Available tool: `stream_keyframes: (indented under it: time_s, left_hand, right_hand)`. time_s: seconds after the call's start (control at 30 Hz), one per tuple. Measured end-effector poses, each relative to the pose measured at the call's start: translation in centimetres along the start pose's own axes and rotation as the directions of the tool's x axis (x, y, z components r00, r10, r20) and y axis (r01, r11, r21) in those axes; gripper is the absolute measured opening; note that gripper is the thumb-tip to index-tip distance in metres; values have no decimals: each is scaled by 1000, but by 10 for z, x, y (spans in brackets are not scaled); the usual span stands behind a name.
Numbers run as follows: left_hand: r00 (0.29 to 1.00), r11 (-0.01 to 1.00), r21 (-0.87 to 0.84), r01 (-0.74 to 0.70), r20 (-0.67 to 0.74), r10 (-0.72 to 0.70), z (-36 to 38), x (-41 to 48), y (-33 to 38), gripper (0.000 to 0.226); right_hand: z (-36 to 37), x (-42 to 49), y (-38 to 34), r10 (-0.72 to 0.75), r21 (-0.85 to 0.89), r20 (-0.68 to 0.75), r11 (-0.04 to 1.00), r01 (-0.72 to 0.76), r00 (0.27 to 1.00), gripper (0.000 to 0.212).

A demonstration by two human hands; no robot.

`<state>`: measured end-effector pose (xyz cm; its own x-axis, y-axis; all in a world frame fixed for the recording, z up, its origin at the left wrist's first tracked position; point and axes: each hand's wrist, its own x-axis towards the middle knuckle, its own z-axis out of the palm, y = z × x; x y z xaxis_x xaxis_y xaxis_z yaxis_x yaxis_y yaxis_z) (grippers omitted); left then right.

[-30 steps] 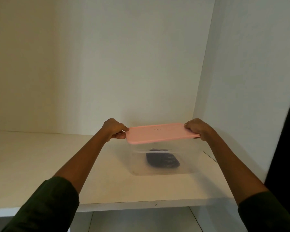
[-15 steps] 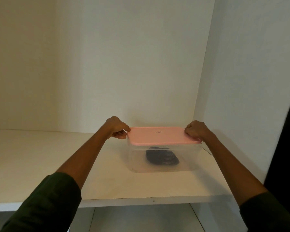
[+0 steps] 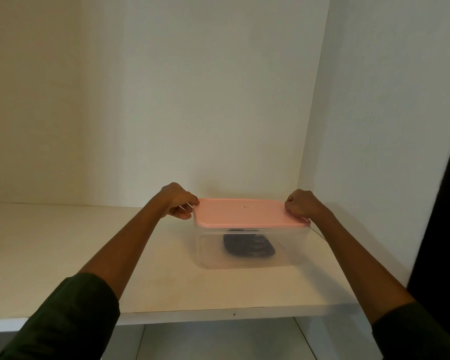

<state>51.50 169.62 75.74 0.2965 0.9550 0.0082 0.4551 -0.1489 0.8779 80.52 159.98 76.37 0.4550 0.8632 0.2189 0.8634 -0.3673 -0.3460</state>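
Two forearms [image 3: 130, 250]: reach in from the near side of the clear box [image 3: 250, 258], one toward each short end.
Shelf lip: front edge of the white shelf [image 3: 218, 314], nearer than the box and well apart from it. A lopsided shove could skid the light box toward it.
Clear box: stands flat on the shelf with nothing bracing it. Downward force off-centre may tip or slide it.
Dark item [image 3: 248, 245]: lies inside the box on its floor, under the lid. It would shift if the box jolts.
Pink lid [image 3: 244, 213]: sits level on top of the box. Whether it is seated all round cannot be told, and an unpressed corner could pop up.
Left hand [image 3: 178, 203]: at the box's left end, fingers curled on the lid's rim, thumb below, grasping it. Skin could get nipped as the rim closes.
Right hand [image 3: 300, 206]: at the box's right end, fingers curled over the lid's edge, grasping it. Uneven pressure against the left would rock the lid.
Side wall [image 3: 374, 152]: near the box's right, leaving the knuckles little room.
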Motion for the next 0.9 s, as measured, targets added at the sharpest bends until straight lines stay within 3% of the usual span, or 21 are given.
stream_keyframes:
  time_s: [0.27, 0.57, 0.63, 0.73, 0.9]
  left_hand:
    - [996, 1000, 5, -7, 90, 6, 0, -7, -1, 36]
    - [996, 995, -98, 29, 88, -20, 2, -3, -4, 37]
    - [995, 992, -116, 58, 83, -49, 1, 0, -3, 36]
    - [996, 992, -101, 80, 33, -77, 4, 6, -1, 42]
    - [996, 988, -133, 82, -37, -87, 18, 17, -7, 33]
  right_hand:
    - [-12, 1, -7, 41, 201, 151, 977, -71, 988, 35]
    - [8, 19, -1, 7, 125, -110, 992, 7, 994, 38]
    - [8, 22, -4, 39, 125, -19, 991, -37, 999, 46]
    - [3, 25, -5, 107, 200, 237, 967, -156, 966, 54]
    - [3, 22, -2, 119, 440, 366, 852, -285, 923, 53]
